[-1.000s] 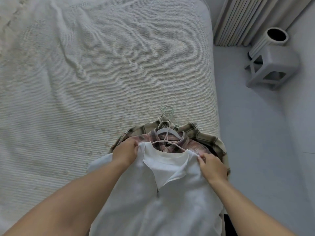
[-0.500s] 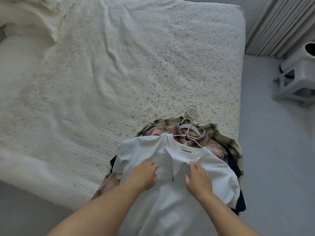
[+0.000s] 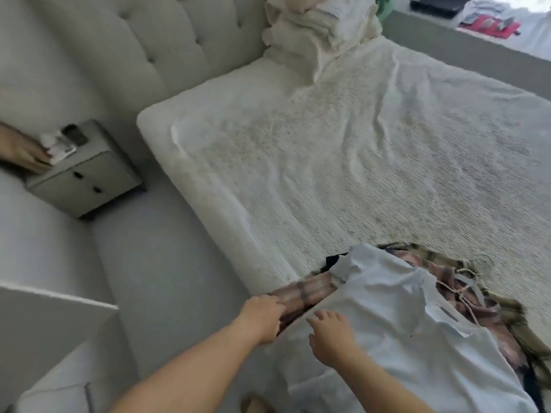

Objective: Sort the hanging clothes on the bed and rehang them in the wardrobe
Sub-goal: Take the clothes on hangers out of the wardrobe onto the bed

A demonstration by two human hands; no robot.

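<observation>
A pile of clothes on hangers lies at the bed's near corner. On top is a white zip-neck shirt (image 3: 417, 332). Under it are a pink plaid shirt (image 3: 301, 293) and an olive plaid shirt (image 3: 518, 311), with pale hanger hooks (image 3: 465, 281) sticking out to the right. My left hand (image 3: 262, 318) is closed on the pink plaid shirt's sleeve at the pile's left edge. With its fingers spread, my right hand (image 3: 331, 338) lies flat on the white shirt. A dark garment (image 3: 332, 260) peeks out beneath.
The bed (image 3: 328, 162) has a cream ribbed cover, a tufted headboard (image 3: 134, 46) and stacked bedding (image 3: 316, 28) at its head. A grey nightstand (image 3: 86, 180) stands left, with another person's hand (image 3: 21, 150) on it. A white panel edge (image 3: 59, 296) is at near left.
The view has swung left, so the headboard and nightstand show. My hands slid from the white shirt's collar down to its lower left side, and the left hand took hold of the plaid sleeve.
</observation>
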